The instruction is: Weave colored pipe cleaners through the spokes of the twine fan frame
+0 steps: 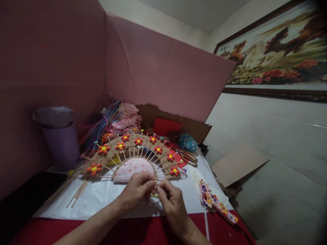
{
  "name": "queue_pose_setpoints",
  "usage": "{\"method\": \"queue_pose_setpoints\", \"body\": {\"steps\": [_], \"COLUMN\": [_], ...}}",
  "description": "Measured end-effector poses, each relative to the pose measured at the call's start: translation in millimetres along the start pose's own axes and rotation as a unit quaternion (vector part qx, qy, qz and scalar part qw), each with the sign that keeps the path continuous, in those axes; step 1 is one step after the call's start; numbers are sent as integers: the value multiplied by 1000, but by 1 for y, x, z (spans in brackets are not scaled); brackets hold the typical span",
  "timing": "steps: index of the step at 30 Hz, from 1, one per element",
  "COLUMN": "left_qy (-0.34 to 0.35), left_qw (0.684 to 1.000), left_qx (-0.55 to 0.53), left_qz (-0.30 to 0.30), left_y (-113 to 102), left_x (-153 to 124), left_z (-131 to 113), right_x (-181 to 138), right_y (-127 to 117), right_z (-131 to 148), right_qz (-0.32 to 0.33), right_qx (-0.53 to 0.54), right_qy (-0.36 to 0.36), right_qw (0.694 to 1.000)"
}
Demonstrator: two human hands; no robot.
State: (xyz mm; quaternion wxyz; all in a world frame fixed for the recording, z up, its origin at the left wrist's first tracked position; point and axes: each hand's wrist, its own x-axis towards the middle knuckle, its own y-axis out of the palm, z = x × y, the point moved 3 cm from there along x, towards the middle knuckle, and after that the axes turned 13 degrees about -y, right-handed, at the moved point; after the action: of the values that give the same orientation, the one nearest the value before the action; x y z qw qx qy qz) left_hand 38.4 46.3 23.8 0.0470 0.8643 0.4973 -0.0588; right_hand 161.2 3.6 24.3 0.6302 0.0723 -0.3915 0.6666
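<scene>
My left hand (141, 187) and my right hand (170, 197) meet in front of a half-round fan of sticks and woven twine (102, 159). Fingertips of both hands pinch together on something small and pale that I cannot make out. Red and orange flowers with yellow centres (138, 141) dot the twine band, and small coloured tips stand along its outer edge. Spotted pink-white cloth (133, 168) fills the inner half circle. Something thin and yellow-green (154, 195) shows just under my fingers, partly hidden.
A flower-patterned glue gun (217, 204) lies at right, its cord trailing forward. Scissors (187, 156) and a blue yarn ball (187, 142) sit behind it. Loose sticks (78, 191) lie left, near a purple tumbler (61, 143). Pink panels (163, 68) stand behind and to the left.
</scene>
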Motion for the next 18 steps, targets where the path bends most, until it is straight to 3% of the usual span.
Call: {"method": "queue_pose_setpoints", "body": {"steps": [10, 18], "left_qy": [8, -34], "left_qw": [993, 999], "left_qx": [119, 28], "left_qz": [7, 22], "left_y": [-11, -9], "left_x": [1, 1], "left_z": [1, -4], "right_x": [-2, -1], "right_y": [-2, -4], "right_z": [-2, 1], "right_qz": [-10, -6], "right_qx": [-26, -41], "right_qy": [13, -3], "right_qw": [1000, 999]}}
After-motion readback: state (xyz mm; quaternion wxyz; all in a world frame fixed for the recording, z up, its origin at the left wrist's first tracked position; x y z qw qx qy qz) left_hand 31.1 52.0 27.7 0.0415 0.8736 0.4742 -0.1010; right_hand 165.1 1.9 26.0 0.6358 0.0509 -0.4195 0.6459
